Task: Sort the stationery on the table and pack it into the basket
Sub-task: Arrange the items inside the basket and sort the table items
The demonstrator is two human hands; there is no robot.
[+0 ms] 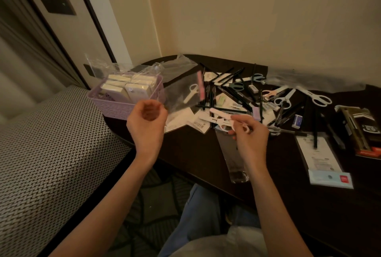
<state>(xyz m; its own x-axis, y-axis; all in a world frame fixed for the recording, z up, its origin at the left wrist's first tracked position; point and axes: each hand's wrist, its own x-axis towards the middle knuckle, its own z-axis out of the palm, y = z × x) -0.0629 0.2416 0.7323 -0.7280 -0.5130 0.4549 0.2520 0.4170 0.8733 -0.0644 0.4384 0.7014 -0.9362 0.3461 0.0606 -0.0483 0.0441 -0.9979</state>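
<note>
I am working at the dark table (185, 153), its far half strewn with pens and scissors awaiting sorting. The lilac basket (115, 106), at ten o'clock, is already holding boxed erasers. My left hand (147, 120) is hovering palm-up, fingers loosely curled, holding nothing. My right hand (250, 133) is pinching the pink scissors (223, 119) by their handles, blades pointing to ten o'clock, towards the basket.

The clear bag (181, 93) beside the left hand (147, 119) is motion-blurred, the counter (309, 205) runs off the right edge, and package labels (321, 159) are unreadable.
</note>
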